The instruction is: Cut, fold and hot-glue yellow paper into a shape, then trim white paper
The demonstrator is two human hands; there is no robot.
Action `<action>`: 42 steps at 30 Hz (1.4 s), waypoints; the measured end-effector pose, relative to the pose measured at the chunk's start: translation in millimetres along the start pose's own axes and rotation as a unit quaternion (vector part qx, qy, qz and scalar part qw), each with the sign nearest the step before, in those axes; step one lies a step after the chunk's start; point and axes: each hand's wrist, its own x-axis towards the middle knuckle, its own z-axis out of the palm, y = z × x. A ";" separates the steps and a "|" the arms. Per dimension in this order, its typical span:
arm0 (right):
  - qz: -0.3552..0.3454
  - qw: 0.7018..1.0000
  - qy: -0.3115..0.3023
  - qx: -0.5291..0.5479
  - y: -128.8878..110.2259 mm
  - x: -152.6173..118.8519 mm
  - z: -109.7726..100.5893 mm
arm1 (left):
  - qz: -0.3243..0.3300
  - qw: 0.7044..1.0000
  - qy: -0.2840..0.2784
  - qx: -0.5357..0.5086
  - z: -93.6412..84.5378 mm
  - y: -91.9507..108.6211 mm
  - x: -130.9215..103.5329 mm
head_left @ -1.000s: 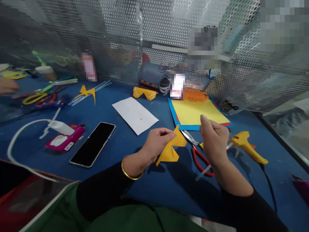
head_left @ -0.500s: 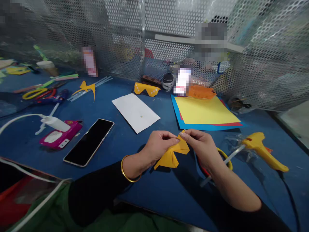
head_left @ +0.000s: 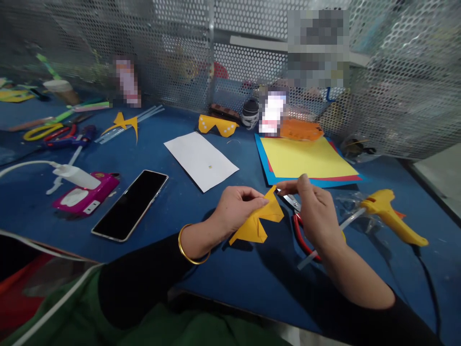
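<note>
My left hand (head_left: 239,206) pinches a folded yellow-orange paper piece (head_left: 257,226) near its upper edge, above the blue table. Close to the paper's top corner is my right hand (head_left: 317,211), its thumb raised apart from the index finger and nothing visible between them. Scissors with red and yellow handles (head_left: 300,235) lie partly under my right hand. A yellow glue gun (head_left: 396,216) rests to the right, its clear stick reaching behind my right wrist.
A white sheet (head_left: 201,161), stacked coloured sheets (head_left: 306,158) and a yellow paper mask (head_left: 217,126) lie farther back. Leftward are a black phone (head_left: 131,204), a magenta power adapter (head_left: 86,192) and pliers. A perforated metal screen (head_left: 162,57) stands behind.
My right hand has let go of the paper's top corner and moved slightly right, its thumb lifting away. The scissors' blades now show. The view has shifted slightly.
</note>
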 end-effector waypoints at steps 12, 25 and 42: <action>0.015 0.997 -0.042 0.070 10.5 4.6 1.8 | 0.036 0.999 0.016 0.022 -1.2 -2.0 1.3; 0.063 0.992 -0.074 0.084 16.9 -6.5 5.9 | 0.087 0.976 0.014 0.198 -1.4 -9.8 3.3; -0.004 0.994 0.107 0.023 16.8 5.4 0.4 | 0.070 0.991 0.041 0.109 -3.1 -5.7 4.1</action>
